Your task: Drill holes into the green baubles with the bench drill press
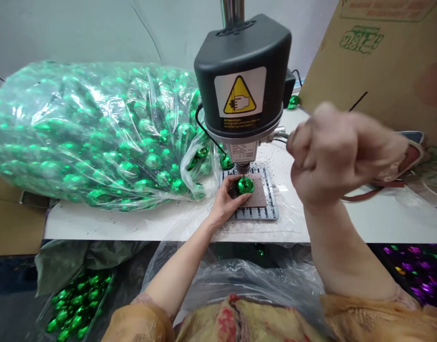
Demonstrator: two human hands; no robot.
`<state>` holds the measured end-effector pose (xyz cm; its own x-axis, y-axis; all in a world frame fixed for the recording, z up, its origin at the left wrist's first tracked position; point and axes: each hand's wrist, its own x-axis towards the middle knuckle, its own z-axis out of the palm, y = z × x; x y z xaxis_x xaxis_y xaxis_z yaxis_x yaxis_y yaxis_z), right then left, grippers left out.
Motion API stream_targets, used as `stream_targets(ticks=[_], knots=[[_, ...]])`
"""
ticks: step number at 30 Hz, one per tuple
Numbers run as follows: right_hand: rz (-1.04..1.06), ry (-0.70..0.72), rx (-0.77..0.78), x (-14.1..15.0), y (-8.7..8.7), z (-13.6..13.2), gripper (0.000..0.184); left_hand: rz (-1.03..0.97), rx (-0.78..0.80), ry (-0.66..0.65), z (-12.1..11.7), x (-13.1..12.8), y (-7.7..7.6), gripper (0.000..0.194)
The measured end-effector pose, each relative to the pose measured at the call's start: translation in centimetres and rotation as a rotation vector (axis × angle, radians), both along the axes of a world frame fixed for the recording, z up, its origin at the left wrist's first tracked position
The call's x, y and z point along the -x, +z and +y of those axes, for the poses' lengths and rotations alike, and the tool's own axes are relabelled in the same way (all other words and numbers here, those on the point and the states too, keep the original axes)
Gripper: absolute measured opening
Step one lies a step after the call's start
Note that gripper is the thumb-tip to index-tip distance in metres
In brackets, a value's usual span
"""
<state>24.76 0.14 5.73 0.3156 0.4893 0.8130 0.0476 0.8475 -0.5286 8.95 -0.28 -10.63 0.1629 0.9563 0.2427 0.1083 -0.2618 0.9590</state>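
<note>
The person's left hand is down on a shiny green ball, and its fingers are curled around the side of the ball, clamped on it. The ball sits on a small brown pad, and the pad lies on a gray metal grid plate. The plate is near the front edge of a white surface. Right above the ball is the tip of a black drill press, which has a yellow warning sticker on its front. The right hand is up in the air to the right of the drill and looks blurry. Its fingers are pressed together in a fist, and you cannot tell if they hold anything. Behind the left hand, a huge clear plastic bag full of green balls lies on the surface. One more green ball sits behind the drill, near the back edge. Tiny black bits are spread on the surface around the plate. Down on the lower left is a tray of green balls.
</note>
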Motion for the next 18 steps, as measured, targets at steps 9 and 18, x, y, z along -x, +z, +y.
stream_targets(ticks=[9, 18], knots=[[0.258, 0.112, -0.207, 1.0, 4.0, 2.3, 0.057, 0.442, -0.573, -0.07, -9.6, 1.6, 0.2, 0.043], [0.228, 0.035, -0.213, 1.1, 3.9, 1.9, 0.062, 0.594, -0.652, 0.11, -6.4, 3.2, 0.9, 0.018]])
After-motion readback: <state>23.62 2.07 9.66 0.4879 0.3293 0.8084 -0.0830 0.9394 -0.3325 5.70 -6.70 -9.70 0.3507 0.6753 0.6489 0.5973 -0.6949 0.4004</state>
